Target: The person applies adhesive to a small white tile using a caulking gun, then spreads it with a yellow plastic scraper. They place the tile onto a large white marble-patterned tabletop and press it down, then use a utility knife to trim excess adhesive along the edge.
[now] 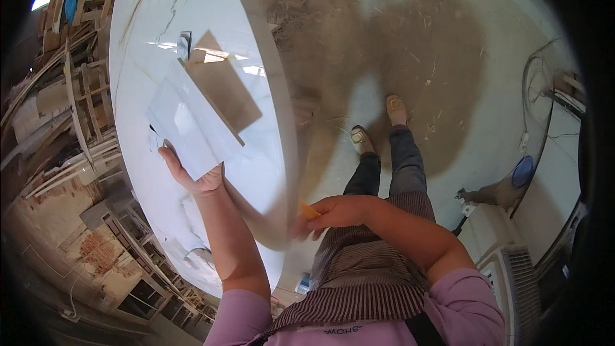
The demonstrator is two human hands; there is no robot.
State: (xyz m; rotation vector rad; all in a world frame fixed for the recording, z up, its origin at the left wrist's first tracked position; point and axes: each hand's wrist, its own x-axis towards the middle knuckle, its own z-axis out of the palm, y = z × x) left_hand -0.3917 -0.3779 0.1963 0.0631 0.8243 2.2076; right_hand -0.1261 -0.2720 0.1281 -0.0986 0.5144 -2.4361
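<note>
My left hand [202, 180] grips the near end of a glossy white panel [185, 122], thumb on its left side. The panel tilts over a white marble-look slab [144, 53] with grey and gold veins. A thin brown edge runs along the panel's right side, and a brownish shadow or reflection falls on the slab beyond it. My right hand [336, 212] is low beside the slab's near right edge, closed around a small orange-yellow object [308, 210]. Motion blurs the fingertips, and most of that object is hidden.
A small grey folded piece [184, 45] lies on the slab past the panel. Wooden frames and scrap timber [89, 91] fill the left side. On the right are a blue round container [522, 171], a white vented appliance [514, 278] and loose cables [527, 81]. Debris dots the floor [447, 120].
</note>
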